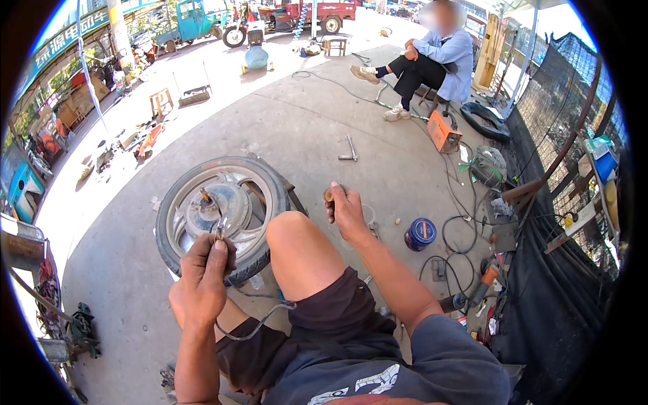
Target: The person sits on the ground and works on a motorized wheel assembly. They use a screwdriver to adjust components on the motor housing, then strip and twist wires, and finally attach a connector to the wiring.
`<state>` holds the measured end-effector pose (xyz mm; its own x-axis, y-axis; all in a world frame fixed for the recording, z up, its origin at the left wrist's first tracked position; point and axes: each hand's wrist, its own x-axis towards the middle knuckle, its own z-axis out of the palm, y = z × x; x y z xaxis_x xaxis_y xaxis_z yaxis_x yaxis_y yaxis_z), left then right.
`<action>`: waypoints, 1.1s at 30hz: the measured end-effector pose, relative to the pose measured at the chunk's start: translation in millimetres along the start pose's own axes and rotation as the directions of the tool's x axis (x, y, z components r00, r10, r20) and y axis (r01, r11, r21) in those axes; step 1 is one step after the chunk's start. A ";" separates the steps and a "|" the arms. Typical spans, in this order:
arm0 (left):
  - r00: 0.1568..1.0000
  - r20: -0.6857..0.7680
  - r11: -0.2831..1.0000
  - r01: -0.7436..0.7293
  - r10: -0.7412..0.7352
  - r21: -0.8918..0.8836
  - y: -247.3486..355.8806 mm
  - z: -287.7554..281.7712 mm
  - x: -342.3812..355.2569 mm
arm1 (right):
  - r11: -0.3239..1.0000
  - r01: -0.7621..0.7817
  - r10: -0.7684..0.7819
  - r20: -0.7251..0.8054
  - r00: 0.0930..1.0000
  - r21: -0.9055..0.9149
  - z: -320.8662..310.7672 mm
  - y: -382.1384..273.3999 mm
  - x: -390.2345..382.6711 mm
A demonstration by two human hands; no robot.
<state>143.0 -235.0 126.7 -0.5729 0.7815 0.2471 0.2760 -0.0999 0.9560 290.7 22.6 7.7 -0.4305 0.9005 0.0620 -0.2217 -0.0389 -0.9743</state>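
- The left hand is pinching some thin wire ends between thumb and finger, holding them up over the near side of the wheel.
- A grey cable is looping below that hand, near the shorts.
- The right hand is gripping a small brown piece, fingers curling around it, beyond the raised knee.
- The wheel is lying on its side, hub upward, left of the knee.
- A dark blue tub is standing on the floor to the right.
- Farther out, a T-shaped wrench is lying on the floor.
- An orange box is standing near a black tyre.
- Beyond, another person is sitting with legs crossed.
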 end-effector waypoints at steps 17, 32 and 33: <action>0.993 0.016 0.988 0.118 -0.120 0.098 6.6 -5.3 -2.9 | 0.980 0.003 -0.038 0.172 0.984 0.200 78.6 -45.5 -26.1; 1.000 0.022 1.000 0.017 -0.016 -0.022 -2.6 2.4 1.8 | 0.961 -0.100 -0.016 0.409 0.913 0.260 94.9 -53.9 -45.1; 1.000 0.020 1.000 0.021 -0.021 -0.020 -1.8 3.6 1.7 | 0.962 -0.099 -0.015 0.410 0.912 0.255 94.7 -55.1 -46.0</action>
<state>144.4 -231.3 124.8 -0.5629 0.7956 0.2239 0.2479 -0.0959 0.9640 239.9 -57.7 79.0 -0.7477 0.6444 0.1601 -0.3942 -0.2368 -0.8880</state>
